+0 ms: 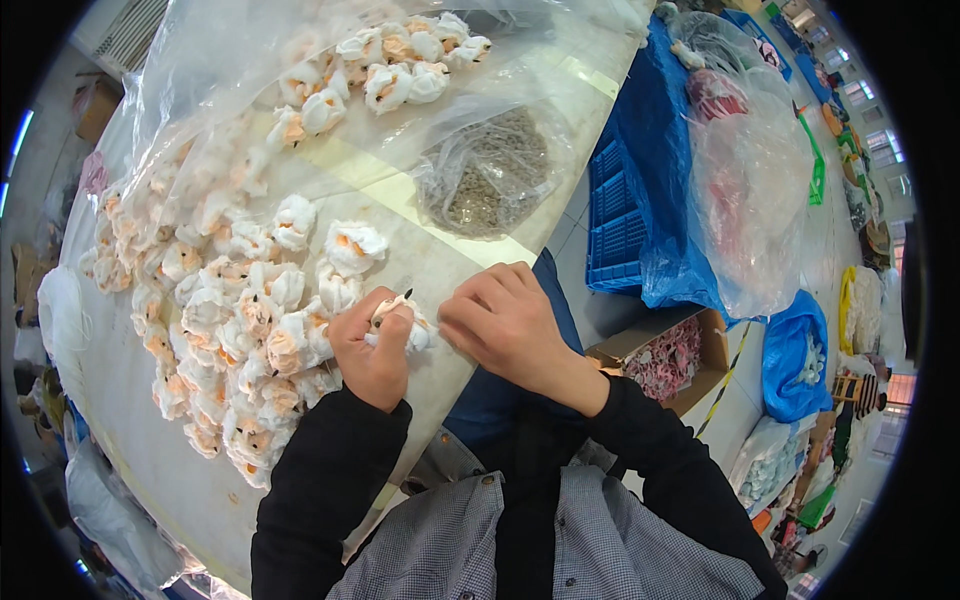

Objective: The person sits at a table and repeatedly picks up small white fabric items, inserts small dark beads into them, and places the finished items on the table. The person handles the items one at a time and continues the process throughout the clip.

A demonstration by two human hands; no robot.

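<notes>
My left hand (374,350) is closed around a small white and peach plush piece (419,333) above the table's near edge. A thin black tip sticks up by its thumb and finger. Close on the right is my right hand (510,325), fingers curled and pressed together beside the plush; whatever they pinch is hidden. Left of my hands spreads a heap of similar fluffy plush pieces (255,310), some with small black dots and orange patches. One loose plush piece (354,247) lies just beyond my left hand.
A clear bag of small grey-brown pieces (490,175) sits on the table (440,275). More plush pieces (388,85) lie beyond, partly under clear plastic sheeting (215,55). To the right stand a blue crate (614,220), a cardboard box of pink pieces (715,360) and a blue bag (795,365).
</notes>
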